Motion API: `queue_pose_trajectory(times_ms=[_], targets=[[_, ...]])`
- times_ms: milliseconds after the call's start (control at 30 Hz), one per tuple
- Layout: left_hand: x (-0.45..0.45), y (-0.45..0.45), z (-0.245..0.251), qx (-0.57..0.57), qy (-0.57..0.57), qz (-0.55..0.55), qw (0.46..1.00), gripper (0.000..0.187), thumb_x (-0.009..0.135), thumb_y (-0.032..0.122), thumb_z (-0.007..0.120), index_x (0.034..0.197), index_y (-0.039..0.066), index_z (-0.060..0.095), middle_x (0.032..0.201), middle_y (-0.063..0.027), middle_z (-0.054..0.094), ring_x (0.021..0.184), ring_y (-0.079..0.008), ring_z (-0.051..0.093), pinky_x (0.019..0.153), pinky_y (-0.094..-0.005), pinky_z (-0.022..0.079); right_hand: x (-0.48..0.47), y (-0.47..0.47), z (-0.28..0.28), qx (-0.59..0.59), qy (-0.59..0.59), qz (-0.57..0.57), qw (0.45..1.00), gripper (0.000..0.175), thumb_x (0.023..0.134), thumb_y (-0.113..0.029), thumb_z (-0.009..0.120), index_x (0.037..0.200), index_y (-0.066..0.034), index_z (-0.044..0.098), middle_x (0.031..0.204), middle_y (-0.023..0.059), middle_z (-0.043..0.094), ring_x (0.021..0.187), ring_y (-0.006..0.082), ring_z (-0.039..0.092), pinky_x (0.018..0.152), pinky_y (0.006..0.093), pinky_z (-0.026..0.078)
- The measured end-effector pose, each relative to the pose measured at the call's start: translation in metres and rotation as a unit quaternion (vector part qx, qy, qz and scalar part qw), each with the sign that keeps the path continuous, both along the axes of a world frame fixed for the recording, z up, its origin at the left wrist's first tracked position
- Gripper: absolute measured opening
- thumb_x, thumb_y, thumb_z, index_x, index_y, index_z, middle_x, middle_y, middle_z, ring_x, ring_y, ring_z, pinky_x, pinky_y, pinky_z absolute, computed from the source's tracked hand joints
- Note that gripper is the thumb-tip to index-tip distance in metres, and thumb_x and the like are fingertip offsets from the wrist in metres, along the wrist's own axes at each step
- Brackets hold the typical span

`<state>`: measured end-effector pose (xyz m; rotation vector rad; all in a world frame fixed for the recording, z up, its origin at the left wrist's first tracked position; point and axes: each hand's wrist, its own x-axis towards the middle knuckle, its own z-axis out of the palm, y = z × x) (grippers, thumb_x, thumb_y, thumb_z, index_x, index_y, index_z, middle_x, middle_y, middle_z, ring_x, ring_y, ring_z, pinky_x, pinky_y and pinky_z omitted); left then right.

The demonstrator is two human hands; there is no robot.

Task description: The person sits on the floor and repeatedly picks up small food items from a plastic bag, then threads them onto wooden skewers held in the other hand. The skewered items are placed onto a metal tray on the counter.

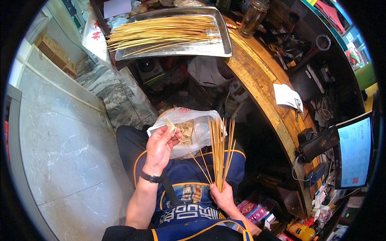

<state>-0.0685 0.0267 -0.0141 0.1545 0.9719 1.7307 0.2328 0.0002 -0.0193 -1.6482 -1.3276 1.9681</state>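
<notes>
My left hand pinches a pale, folded strip of food between thumb and fingers, above a white plastic bag. The tip of one thin skewer reaches that hand. In my right hand is a fanned bundle of thin bamboo skewers, held near the lower ends with the tips pointing away from me. The open plastic bag rests at my lap and holds more pale pieces. Many more skewers lie across a metal tray beyond the bag.
A curved wooden counter runs along the right, bearing a glass jar, a white paper with keys and a monitor. A bottle of orange drink stands low at right. A marbled panel is at left.
</notes>
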Motion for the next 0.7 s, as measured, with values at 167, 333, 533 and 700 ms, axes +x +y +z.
queue_pose_trajectory(times_ms=[167,333,533,700], targets=[[0.018,-0.001,0.013,0.01,0.072,0.078,0.994,0.016,0.1,0.015,0.065,0.108,0.001,0.064,0.104,-0.011,0.072,0.091,-0.0176,0.071,0.085,-0.031,0.058,-0.006,-0.002,0.003,0.015,0.031,0.006,0.999,0.015,0.099,-0.017,0.064,0.098,-0.0038,0.057,0.065,-0.0022,0.054,0.054,0.0078,0.05,0.049,0.0246,0.041],[0.025,0.0,0.015,0.019,0.135,0.094,0.986,0.018,0.1,0.015,0.065,0.112,0.001,0.064,0.104,-0.0104,0.072,0.089,-0.0185,0.07,0.085,-0.032,0.057,-0.009,-0.006,0.006,0.002,0.047,-0.002,0.999,0.013,0.1,-0.014,0.061,0.102,-0.0023,0.057,0.066,-0.0021,0.054,0.054,0.0076,0.05,0.049,0.0243,0.04],[0.011,-0.001,0.016,-0.008,0.08,0.02,0.997,0.019,0.101,0.014,0.064,0.112,0.0,0.064,0.104,-0.0109,0.072,0.09,-0.0196,0.07,0.085,-0.0327,0.058,-0.002,-0.011,0.007,-0.013,0.069,0.001,0.998,0.014,0.101,-0.015,0.06,0.102,-0.0025,0.057,0.067,-0.0019,0.054,0.055,0.0075,0.05,0.05,0.0246,0.04],[0.011,-0.002,0.015,0.003,0.044,0.01,0.999,0.018,0.101,0.014,0.063,0.111,-0.001,0.064,0.102,-0.0114,0.072,0.089,-0.02,0.07,0.086,-0.0334,0.058,-0.003,-0.017,0.005,-0.021,0.074,0.01,0.997,0.014,0.101,-0.016,0.06,0.103,-0.0027,0.057,0.068,-0.0027,0.054,0.056,0.0069,0.049,0.05,0.0248,0.04]])
